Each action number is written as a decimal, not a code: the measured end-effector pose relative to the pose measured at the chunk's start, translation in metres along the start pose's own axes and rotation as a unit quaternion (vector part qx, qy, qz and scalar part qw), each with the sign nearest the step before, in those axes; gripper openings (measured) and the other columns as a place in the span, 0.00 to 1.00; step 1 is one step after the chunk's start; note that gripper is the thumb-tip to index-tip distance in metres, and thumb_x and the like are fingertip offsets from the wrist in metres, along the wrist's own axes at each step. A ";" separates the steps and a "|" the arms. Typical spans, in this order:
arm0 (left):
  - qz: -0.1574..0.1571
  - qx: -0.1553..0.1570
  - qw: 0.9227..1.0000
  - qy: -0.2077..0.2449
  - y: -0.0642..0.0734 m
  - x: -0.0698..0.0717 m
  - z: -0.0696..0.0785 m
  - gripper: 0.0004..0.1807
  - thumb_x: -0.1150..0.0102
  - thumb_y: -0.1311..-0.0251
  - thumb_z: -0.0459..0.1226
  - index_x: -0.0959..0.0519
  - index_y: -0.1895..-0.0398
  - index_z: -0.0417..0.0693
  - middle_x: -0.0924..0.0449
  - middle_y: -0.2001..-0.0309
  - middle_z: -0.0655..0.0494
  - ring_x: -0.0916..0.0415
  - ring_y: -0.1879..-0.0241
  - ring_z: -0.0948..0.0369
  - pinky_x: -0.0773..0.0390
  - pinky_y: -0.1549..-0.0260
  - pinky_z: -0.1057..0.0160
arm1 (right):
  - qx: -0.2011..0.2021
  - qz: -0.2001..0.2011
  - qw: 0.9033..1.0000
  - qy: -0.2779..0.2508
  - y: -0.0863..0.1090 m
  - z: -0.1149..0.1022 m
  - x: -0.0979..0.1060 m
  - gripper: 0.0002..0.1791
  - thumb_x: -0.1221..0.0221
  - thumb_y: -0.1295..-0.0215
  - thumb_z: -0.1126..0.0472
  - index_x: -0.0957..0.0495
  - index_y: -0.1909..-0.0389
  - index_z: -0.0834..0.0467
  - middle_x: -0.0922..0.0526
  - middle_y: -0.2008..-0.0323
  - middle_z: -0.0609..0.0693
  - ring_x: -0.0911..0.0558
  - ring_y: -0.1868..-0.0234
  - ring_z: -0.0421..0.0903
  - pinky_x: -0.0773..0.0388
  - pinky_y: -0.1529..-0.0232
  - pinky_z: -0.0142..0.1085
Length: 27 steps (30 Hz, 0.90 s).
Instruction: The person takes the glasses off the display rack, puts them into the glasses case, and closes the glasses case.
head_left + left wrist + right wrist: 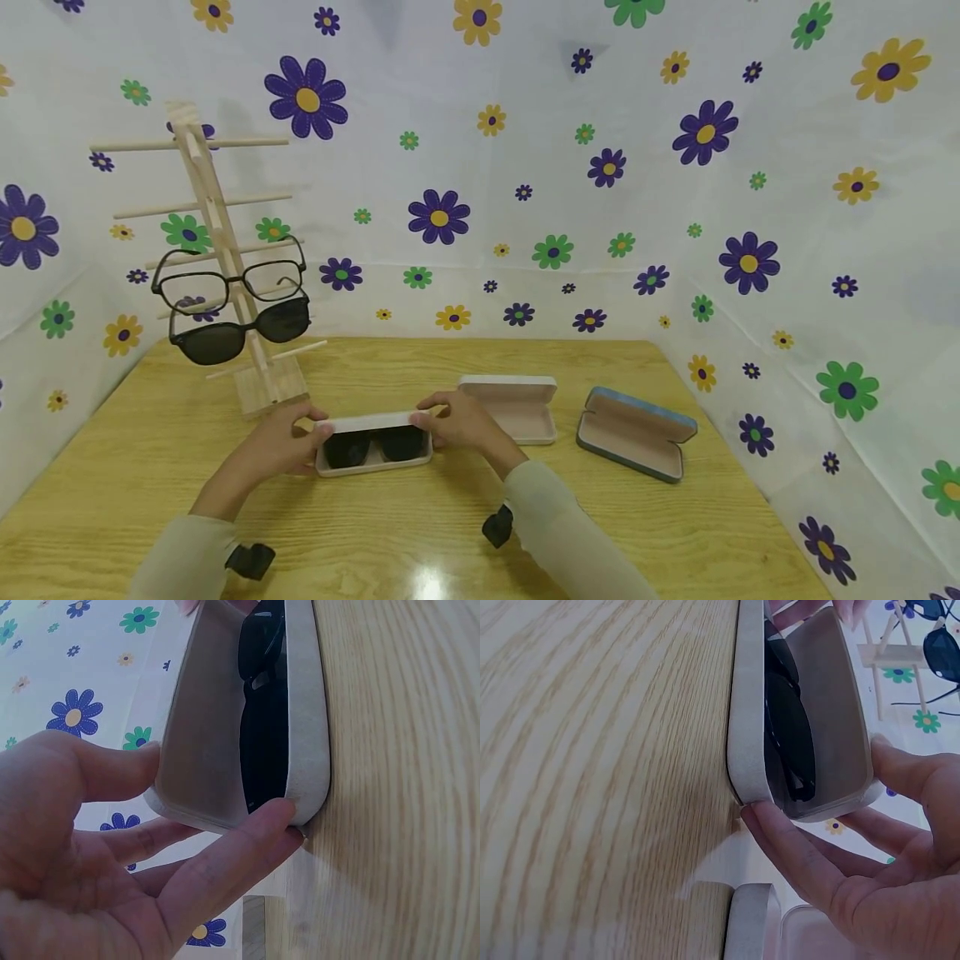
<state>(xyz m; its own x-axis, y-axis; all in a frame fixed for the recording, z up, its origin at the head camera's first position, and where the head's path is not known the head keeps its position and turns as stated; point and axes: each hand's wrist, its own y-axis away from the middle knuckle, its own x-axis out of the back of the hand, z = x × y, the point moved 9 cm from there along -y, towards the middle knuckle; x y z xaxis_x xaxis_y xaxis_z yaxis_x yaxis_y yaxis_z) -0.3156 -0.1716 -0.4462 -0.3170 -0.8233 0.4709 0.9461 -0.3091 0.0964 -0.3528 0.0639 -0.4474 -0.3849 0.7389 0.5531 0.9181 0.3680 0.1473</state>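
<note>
A pale eyeglass case (pixel 375 471) rests on the table in the middle of the head view, its lid (pixel 367 422) partly raised. Dark sunglasses (pixel 403 444) lie inside it. My left hand (pixel 279 443) holds the case's left end, thumb at the lid edge and fingers at the bottom corner. At the other end my right hand (pixel 467 423) grips it likewise, thumb on the lid. From the left wrist view, the case's pale lining (pixel 202 720) shows behind the sunglasses (pixel 264 742). The right wrist view has fingertips (pixel 765 817) against the lower shell's corner.
A wooden rack (pixel 206 183) at the back left carries clear glasses (pixel 234 279) and, below them, sunglasses (pixel 213 343). Right of my hands stand an open white case (pixel 521 417) and an open blue case (pixel 637 437). Flowered cloth (pixel 502 183) surrounds the wooden table (pixel 375 542).
</note>
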 end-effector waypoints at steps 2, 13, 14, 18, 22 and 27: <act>-0.002 -0.006 1.000 -0.002 0.001 0.000 0.001 0.25 0.45 0.24 0.36 0.34 0.37 0.21 0.27 0.43 0.18 0.14 0.54 0.40 0.11 0.64 0.50 | 0.002 -0.001 1.000 -0.002 0.000 0.001 0.000 0.24 0.36 0.28 0.49 0.19 0.38 0.59 0.13 0.49 0.64 0.09 0.63 0.56 0.12 0.56 0.48; -0.014 -0.021 1.000 -0.014 0.002 -0.001 -0.003 0.23 0.42 0.26 0.35 0.33 0.39 0.23 0.20 0.50 0.25 0.14 0.56 0.46 0.11 0.65 0.54 | 0.017 -0.013 1.000 -0.003 0.000 0.003 0.000 0.22 0.31 0.33 0.53 0.17 0.43 0.59 0.11 0.53 0.63 0.09 0.63 0.56 0.13 0.58 0.40; -0.015 -0.022 1.000 -0.015 0.003 -0.001 -0.004 0.23 0.42 0.26 0.34 0.33 0.40 0.23 0.19 0.50 0.25 0.14 0.56 0.46 0.11 0.65 0.54 | 0.021 -0.015 1.000 -0.004 0.001 0.002 0.001 0.22 0.31 0.33 0.53 0.17 0.43 0.60 0.11 0.54 0.63 0.09 0.63 0.55 0.13 0.59 0.40; -0.017 -0.026 0.999 -0.016 0.004 -0.001 -0.004 0.23 0.40 0.27 0.34 0.32 0.40 0.23 0.20 0.49 0.24 0.14 0.55 0.45 0.11 0.64 0.54 | 0.030 -0.020 0.999 -0.002 0.002 0.001 0.000 0.21 0.30 0.34 0.55 0.17 0.44 0.60 0.10 0.56 0.63 0.10 0.66 0.50 0.14 0.61 0.37; -0.013 -0.024 0.999 -0.018 0.005 -0.001 -0.003 0.24 0.37 0.30 0.34 0.31 0.40 0.23 0.20 0.49 0.24 0.13 0.55 0.45 0.11 0.64 0.54 | 0.026 -0.016 1.000 -0.001 0.002 0.002 0.000 0.21 0.29 0.36 0.55 0.16 0.45 0.59 0.10 0.56 0.62 0.12 0.64 0.47 0.15 0.59 0.38; 0.007 -0.008 0.999 -0.036 0.004 0.001 -0.006 0.22 0.32 0.35 0.33 0.25 0.45 0.26 0.19 0.50 0.28 0.14 0.56 0.48 0.11 0.65 0.58 | 0.036 0.012 0.999 0.026 0.001 0.004 0.001 0.14 0.27 0.38 0.57 0.14 0.53 0.57 0.10 0.56 0.59 0.11 0.57 0.48 0.15 0.55 0.40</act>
<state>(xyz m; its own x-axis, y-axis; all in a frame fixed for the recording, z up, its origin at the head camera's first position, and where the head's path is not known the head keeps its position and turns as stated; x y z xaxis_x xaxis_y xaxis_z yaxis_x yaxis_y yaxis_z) -0.3125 -0.1765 -0.4508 -0.2967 -0.7921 0.5335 0.9493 -0.3053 0.0747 -0.3524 0.0671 -0.4503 -0.3565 0.7177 0.5982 0.9166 0.3926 0.0752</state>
